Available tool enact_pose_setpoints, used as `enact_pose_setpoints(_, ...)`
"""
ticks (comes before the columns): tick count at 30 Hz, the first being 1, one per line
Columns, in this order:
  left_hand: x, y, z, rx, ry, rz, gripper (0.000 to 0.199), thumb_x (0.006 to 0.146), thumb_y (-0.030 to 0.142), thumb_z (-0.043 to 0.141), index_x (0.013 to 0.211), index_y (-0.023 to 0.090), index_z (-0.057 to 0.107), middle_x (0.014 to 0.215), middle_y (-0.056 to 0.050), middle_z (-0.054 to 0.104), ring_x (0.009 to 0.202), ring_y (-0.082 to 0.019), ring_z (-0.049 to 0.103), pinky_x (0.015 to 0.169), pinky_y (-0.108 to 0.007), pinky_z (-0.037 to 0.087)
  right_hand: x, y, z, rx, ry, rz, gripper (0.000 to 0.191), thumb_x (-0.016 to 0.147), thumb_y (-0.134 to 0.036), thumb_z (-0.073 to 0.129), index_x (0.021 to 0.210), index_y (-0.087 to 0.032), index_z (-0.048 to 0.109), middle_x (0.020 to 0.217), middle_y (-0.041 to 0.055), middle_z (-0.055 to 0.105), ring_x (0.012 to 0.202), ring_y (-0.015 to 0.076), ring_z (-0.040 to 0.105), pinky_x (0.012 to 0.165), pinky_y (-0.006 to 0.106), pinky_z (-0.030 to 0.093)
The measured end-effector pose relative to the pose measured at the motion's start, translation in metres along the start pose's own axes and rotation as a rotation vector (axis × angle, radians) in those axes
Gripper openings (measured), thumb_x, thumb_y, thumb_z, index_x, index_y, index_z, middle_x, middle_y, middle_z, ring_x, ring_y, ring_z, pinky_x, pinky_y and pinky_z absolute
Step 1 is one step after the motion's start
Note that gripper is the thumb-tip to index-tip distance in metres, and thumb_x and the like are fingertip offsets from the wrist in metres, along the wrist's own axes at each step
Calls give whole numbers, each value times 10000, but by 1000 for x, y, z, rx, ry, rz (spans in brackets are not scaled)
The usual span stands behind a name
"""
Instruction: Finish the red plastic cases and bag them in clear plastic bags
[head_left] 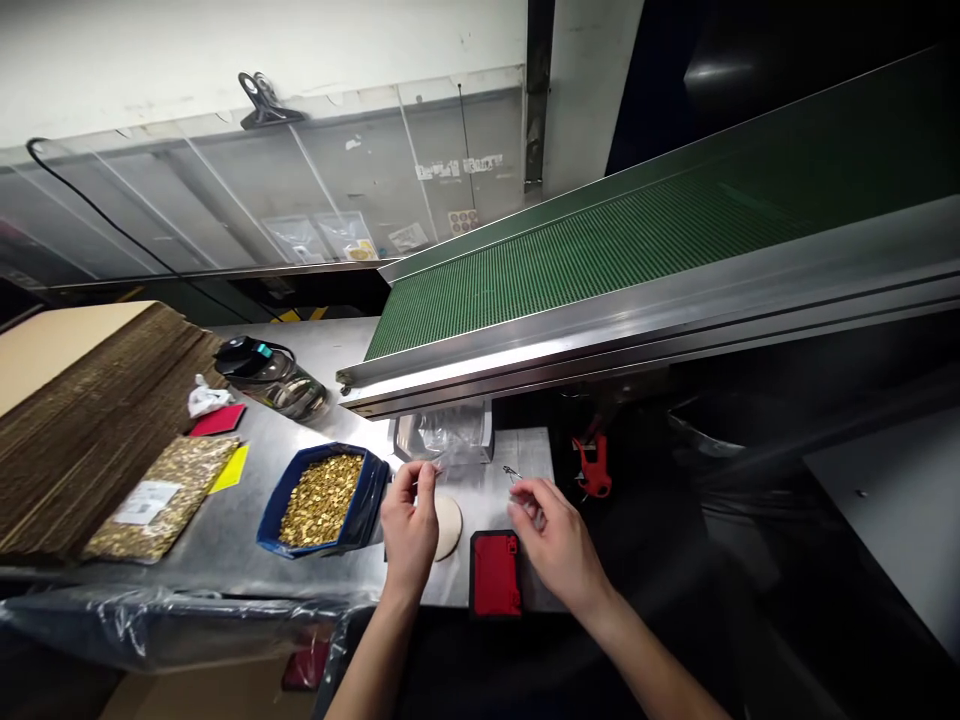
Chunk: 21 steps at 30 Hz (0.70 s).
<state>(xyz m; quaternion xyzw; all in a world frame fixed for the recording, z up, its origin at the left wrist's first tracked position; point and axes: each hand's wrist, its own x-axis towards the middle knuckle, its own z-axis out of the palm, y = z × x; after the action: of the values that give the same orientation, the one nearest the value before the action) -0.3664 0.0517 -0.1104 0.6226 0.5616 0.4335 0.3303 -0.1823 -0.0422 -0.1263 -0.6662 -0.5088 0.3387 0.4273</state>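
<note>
My left hand [411, 522] is closed in a pinch, thumb against forefinger. A tiny thin item shows at its fingertips, too small to name. My right hand [556, 540] has curled fingers, with the thumb close to the forefinger. A small shiny metal piece [512, 473] shows just beyond its fingertips; its exact kind is unclear. Below and between the hands lie a round pale disc [448, 528], partly behind my left hand, and a red block-like tray with a black border [496, 573]. Left of my left hand, a blue bin [271, 528] holds many small gold-coloured pieces [322, 500].
A green ribbed conveyor [540, 250] slopes up rightward above the metal table [345, 580]. Beneath its lower end sits a clear plastic container [444, 435]. A water bottle [274, 378], stacked cardboard [97, 420] and a bag of gold pieces [191, 475] stand left. A red-handled tool [595, 467] lies right.
</note>
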Motion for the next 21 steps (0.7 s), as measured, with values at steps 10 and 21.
enact_pose_setpoints(10,-29,0,-25,-98,-234,36,237,957,413,669,839,212,631,777,9,596,759,-171,564,739,-276,454,16,-53,6,-239,-147,-160,208,1024,-234,511,1019,-249,718,984,45,752,960,247,686,897,390,467)
enact_pose_setpoints(21,-43,36,9,-574,-746,-434,315,916,464,732,876,167,634,787,4,577,728,-129,535,680,-227,433,-25,-28,-49,534,-314,308,358,976,-510,606,1030,-171,707,815,42,732,685,151,632,634,263,466)
